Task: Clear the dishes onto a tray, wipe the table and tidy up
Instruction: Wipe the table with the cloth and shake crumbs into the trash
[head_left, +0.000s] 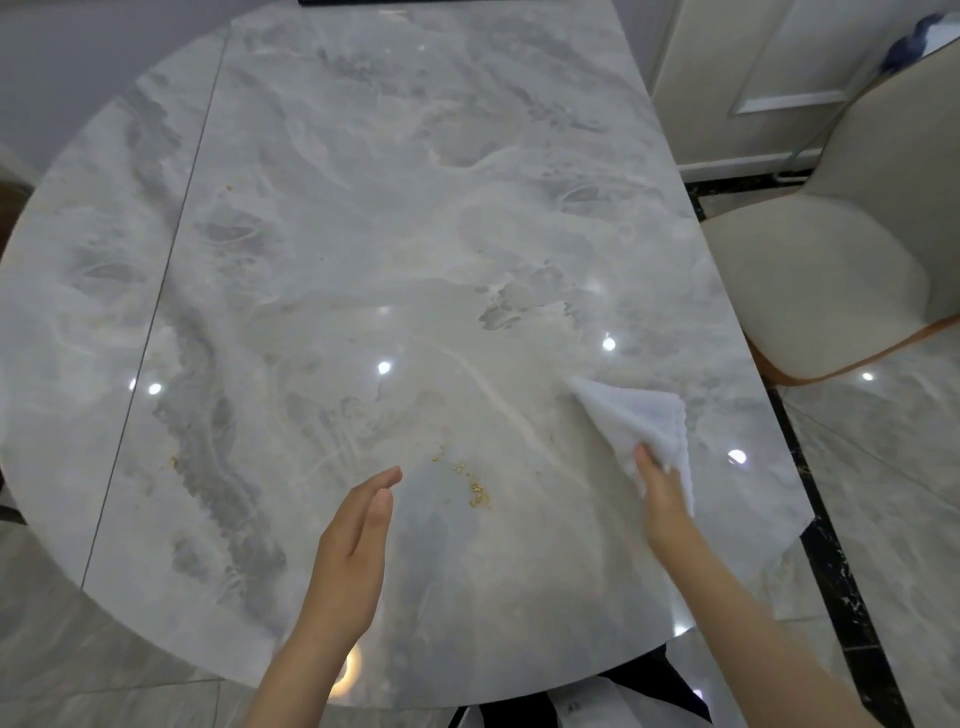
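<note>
Marble desk (363, 218) is being wiped: cloth (639, 421) at 4 o'clock is pinched by the right hand (660, 499), left hand (358, 535) flat-fingered, crumbs (475, 486) to be swept next.

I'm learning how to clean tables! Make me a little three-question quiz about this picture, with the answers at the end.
1. True or false: the right hand grips the white cloth.
2. Where do the yellow crumbs lie?
A. between the two hands
B. on the chair
C. under the cloth
3. Fill in: the left hand is held ____, its fingers straight, beside the crumbs on the marble table.

Key
1. True.
2. A. A few more specks sit near the table's left edge.
3. Open.
</note>
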